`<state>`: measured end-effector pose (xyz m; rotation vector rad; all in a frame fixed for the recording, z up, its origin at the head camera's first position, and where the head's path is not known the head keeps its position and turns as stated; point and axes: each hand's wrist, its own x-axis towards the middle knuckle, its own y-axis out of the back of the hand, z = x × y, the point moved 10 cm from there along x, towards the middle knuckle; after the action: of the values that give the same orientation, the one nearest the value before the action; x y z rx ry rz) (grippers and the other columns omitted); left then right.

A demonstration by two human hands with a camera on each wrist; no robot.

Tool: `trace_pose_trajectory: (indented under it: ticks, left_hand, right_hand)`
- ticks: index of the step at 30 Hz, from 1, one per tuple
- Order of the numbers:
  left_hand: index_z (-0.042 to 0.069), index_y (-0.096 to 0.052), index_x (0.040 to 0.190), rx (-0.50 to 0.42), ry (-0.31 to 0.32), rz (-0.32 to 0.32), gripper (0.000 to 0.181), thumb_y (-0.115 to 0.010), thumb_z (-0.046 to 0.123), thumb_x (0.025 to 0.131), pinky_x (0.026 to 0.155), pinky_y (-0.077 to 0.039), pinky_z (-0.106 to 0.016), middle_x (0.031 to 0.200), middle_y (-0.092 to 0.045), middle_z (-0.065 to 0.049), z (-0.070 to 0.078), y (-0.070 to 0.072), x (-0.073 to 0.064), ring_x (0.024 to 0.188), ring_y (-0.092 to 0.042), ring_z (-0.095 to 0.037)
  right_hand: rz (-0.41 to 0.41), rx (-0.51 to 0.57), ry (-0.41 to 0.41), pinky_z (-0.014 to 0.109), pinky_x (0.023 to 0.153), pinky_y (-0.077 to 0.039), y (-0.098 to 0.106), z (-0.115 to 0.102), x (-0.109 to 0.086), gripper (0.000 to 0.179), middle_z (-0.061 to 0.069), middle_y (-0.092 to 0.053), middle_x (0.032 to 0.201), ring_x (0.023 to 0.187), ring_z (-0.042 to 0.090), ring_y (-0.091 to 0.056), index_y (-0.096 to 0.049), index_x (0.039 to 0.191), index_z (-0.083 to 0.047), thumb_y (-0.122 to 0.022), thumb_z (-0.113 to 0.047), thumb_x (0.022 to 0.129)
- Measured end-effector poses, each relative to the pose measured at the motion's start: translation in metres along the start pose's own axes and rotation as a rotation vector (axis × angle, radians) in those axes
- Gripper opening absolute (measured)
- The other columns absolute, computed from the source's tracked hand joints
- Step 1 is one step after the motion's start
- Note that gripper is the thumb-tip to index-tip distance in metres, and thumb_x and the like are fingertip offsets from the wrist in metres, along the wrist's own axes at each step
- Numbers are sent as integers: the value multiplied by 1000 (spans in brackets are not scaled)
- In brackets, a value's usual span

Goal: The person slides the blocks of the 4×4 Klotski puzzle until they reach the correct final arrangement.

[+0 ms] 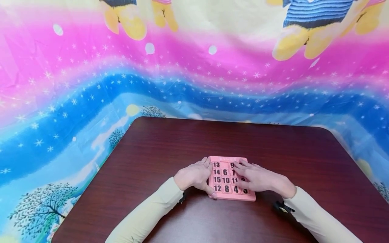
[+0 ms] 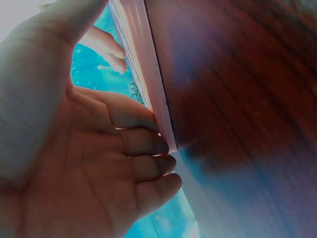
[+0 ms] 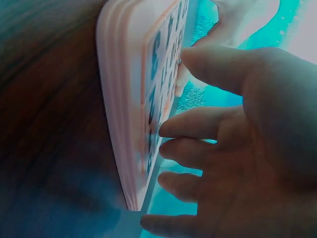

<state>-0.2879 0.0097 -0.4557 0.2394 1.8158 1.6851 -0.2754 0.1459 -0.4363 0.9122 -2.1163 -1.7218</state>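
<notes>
A pink number sliding puzzle [image 1: 225, 195] lies flat on the table, black numerals on its tiles and a gap in the top row between 13 and 9. My left hand [image 1: 194, 173] rests along its left side, thumb at the near left corner. Seen from the left wrist, the fingertips [image 2: 161, 144] of that hand meet the puzzle's side edge. Over the right-hand columns spreads my right hand [image 1: 258, 177], its fingers extended and covering some tiles. In the right wrist view its thumb [image 3: 208, 62] and fingers are close over the tile faces of the puzzle [image 3: 119, 99].
The dark brown wooden table [image 1: 170, 145] has rounded far corners. Behind it and along its sides hangs a printed cloth [image 1: 194, 67] with snowflakes, trees and cartoon figures. Dark straps [image 1: 284, 206] sit at both wrists, over pale sleeves [image 1: 316, 211].
</notes>
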Motion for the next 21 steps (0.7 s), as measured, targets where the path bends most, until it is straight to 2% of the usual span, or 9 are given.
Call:
trace_pose_trajectory:
  ticks: [6, 13, 21]
  left_hand:
    - [4, -23, 155, 5, -2, 4, 125, -69, 78, 67, 126, -21, -33, 165, -12, -15, 0, 1, 0, 153, -15, -25]
    - [4, -23, 156, 3, 1, 1, 125, -70, 78, 67, 126, -20, -33, 165, -12, -15, 1, 1, -1, 153, -15, -25]
    - [4, -22, 156, -6, -4, -1, 126, -69, 79, 66, 126, -18, -33, 165, -12, -16, 1, -1, 1, 154, -13, -26]
  right_hand:
    - [-6, 2, 14, 64, 114, -31, -2, 2, 0, 64, 19, -35, 157, 148, 42, -24, -47, 144, -1, -59, -41, 96]
    - [6, 25, -7, 62, 116, -30, -1, 5, 2, 67, 20, -36, 156, 148, 42, -23, -45, 146, -1, -62, -41, 94]
    - [10, -6, 4, 62, 114, -31, -2, 0, 6, 67, 20, -38, 155, 148, 40, -25, -46, 145, -2, -61, -43, 94]
